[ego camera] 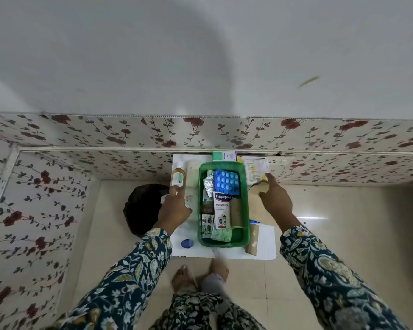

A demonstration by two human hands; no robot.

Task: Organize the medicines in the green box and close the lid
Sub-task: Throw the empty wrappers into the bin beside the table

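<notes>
The open green box (246, 201) stands on a white table top (265, 246), with no lid on it. Inside lie a blue blister pack (225, 181), a silver blister strip (209, 184), a Hansaplast carton (222, 210), a brown roll (236, 213) and a pale green strip (221, 234). My left hand (174, 210) is left of the box, gripping the lower end of an amber bottle (178, 176). My right hand (275, 201) is right of the box, its fingertips pinching the corner of a white printed packet (255, 169).
A green-and-white carton (224, 156) lies behind the box against the flowered wall. A blue round object (187, 243) and a brown cardboard piece (253, 239) lie near the table's front. A beige round thing (254, 195) sits under my right hand. A black bag (142, 208) is on the floor at left.
</notes>
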